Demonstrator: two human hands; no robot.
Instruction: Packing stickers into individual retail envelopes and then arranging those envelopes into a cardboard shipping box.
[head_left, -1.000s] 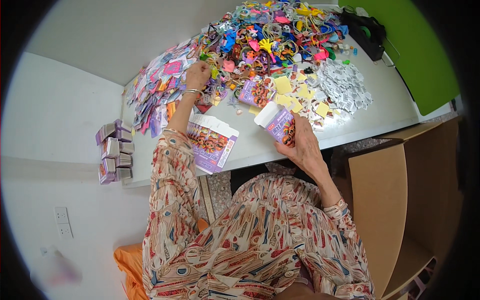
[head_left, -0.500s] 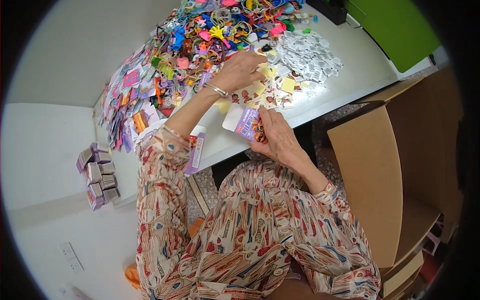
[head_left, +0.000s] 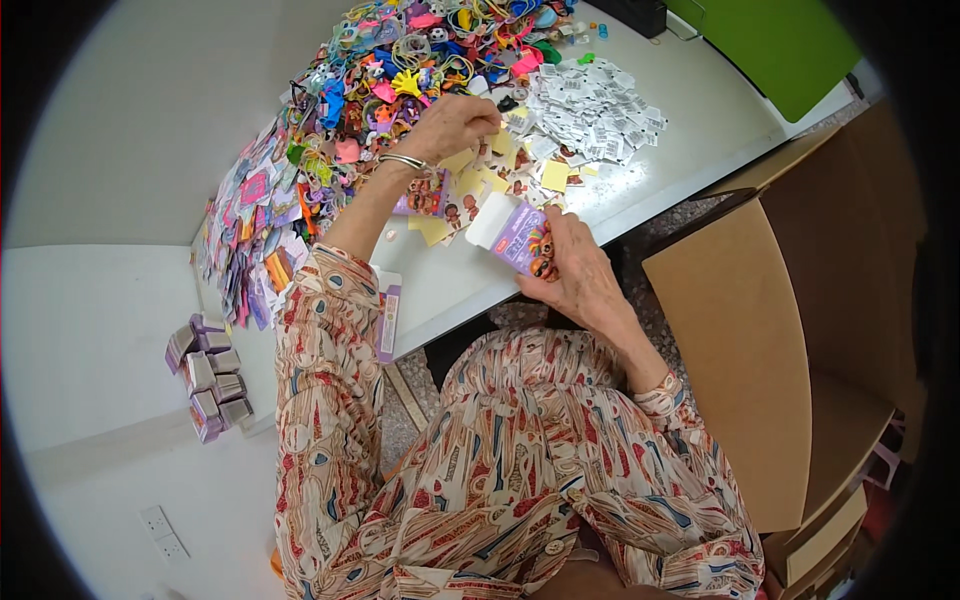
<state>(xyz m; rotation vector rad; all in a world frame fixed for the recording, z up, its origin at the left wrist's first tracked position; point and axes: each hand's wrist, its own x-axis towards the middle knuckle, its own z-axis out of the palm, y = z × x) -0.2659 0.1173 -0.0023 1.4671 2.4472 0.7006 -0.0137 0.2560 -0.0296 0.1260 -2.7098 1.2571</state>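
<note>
One flat-sided purple card box (head_left: 516,238) sits in the right hand (head_left: 586,270).

Head-worn fisheye view, tilted downward
From above the wearer's patterned clothing (head_left: 520,450), it faces steeply down and forward across the worktop (head_left: 440,280), near enough that the left hand (head_left: 456,130) and right hand (head_left: 580,265) both show clearly; straight edges bend toward its rim.
</note>
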